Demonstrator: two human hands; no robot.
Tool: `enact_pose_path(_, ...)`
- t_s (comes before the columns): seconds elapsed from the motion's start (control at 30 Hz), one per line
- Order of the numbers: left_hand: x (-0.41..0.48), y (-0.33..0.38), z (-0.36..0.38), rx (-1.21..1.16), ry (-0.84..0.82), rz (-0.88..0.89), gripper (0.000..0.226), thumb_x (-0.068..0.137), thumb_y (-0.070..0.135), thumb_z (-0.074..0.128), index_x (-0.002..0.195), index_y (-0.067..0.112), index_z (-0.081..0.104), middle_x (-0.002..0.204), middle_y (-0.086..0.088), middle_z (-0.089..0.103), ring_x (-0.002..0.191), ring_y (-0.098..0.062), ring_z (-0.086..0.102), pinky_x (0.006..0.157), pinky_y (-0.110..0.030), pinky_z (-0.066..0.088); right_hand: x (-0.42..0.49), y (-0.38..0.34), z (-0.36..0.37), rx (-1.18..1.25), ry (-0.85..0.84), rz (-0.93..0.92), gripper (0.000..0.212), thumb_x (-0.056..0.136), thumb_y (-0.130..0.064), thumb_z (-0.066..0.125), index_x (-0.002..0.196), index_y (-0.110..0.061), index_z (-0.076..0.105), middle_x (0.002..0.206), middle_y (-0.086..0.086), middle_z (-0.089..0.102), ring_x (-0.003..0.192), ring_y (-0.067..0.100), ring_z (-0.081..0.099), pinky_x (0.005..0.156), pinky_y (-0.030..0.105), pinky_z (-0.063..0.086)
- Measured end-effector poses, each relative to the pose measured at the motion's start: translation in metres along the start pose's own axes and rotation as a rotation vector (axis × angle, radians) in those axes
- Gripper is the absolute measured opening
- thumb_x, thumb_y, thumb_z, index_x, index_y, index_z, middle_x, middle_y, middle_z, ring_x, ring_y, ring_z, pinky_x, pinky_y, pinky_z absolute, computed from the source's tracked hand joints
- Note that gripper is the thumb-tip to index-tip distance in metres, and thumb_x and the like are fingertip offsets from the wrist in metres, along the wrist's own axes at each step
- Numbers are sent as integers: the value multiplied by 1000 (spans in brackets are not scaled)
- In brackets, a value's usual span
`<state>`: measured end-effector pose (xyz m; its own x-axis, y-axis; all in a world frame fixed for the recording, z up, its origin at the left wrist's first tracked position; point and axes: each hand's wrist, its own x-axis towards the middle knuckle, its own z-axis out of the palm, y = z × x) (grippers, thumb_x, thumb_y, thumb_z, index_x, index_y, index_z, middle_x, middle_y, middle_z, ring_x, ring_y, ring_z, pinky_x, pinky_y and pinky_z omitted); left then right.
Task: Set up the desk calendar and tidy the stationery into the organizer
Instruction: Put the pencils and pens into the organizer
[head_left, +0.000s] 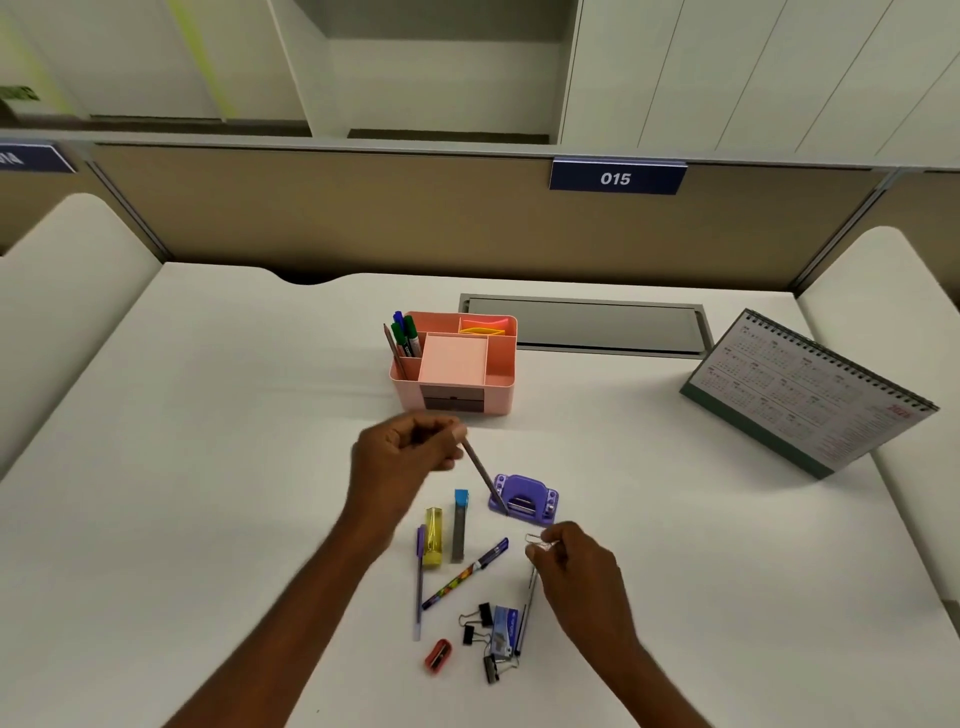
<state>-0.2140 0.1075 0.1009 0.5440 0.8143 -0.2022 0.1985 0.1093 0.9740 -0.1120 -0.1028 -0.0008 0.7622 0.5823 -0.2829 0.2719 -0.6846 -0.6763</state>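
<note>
The pink organizer (498, 382) stands mid-desk with markers and a pencil (402, 338) in its left slot. The desk calendar (810, 392) stands upright at the right. My left hand (405, 454) grips a grey pencil (485, 480) just in front of the organizer, tip slanting down toward the purple hole punch (524, 499). My right hand (576, 561) pinches a binder clip (540, 540) by its wire handle. Near the front lie a yellow highlighter (434, 535), a lead case (460, 525), two pens (465, 571), a red sharpener (438, 656), black binder clips (480, 623) and a staple box (505, 631).
A grey cable hatch (584, 325) is set into the desk behind the organizer. A beige partition (415, 218) with a "015" sign (617, 178) bounds the far edge. Padded side panels (67, 270) flank the white desk (208, 467).
</note>
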Motion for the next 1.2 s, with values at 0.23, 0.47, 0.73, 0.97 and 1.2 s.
enact_pose_path(0.23, 61, 36, -53, 38, 351, 213, 14, 89, 20, 81, 102, 14, 78, 86, -2, 80, 69, -23, 78, 60, -29, 59, -6, 22, 29, -208, -26, 82, 29, 97, -50, 57, 119, -31, 54, 106, -11, 66, 93, 9, 63, 82, 28, 54)
enact_pose_path(0.47, 115, 31, -66, 129, 497, 230, 19, 87, 26, 82, 100, 12, 78, 83, -4, 79, 64, -20, 77, 58, -30, 60, -6, 17, 41, -271, -78, 110, 53, 102, -43, 50, 149, -21, 40, 147, -3, 53, 129, 14, 55, 107, 29, 47)
enact_pose_path(0.73, 144, 5, -48, 303, 509, 223, 17, 89, 28, 81, 99, 15, 80, 87, 1, 78, 64, -13, 75, 64, -34, 64, -2, 15, 39, -295, -90, 94, 49, 107, -38, 43, 153, -22, 36, 150, -6, 50, 132, 9, 52, 110, 21, 39)
enact_pose_path(0.97, 158, -19, -43, 389, 496, 174, 16, 89, 23, 81, 101, 12, 80, 93, -2, 79, 63, -13, 73, 67, -34, 64, -1, 13, 38, -281, -99, 110, 44, 106, -37, 44, 147, -22, 41, 142, -5, 56, 123, 10, 58, 103, 21, 44)
enact_pose_path(1.2, 169, -24, -39, 407, 513, 147, 17, 91, 25, 80, 103, 12, 79, 95, -3, 79, 64, -12, 73, 68, -29, 62, -1, 11, 36, -299, -109, 113, 29, 105, -35, 46, 133, -26, 47, 126, -10, 59, 106, 6, 58, 89, 16, 42)
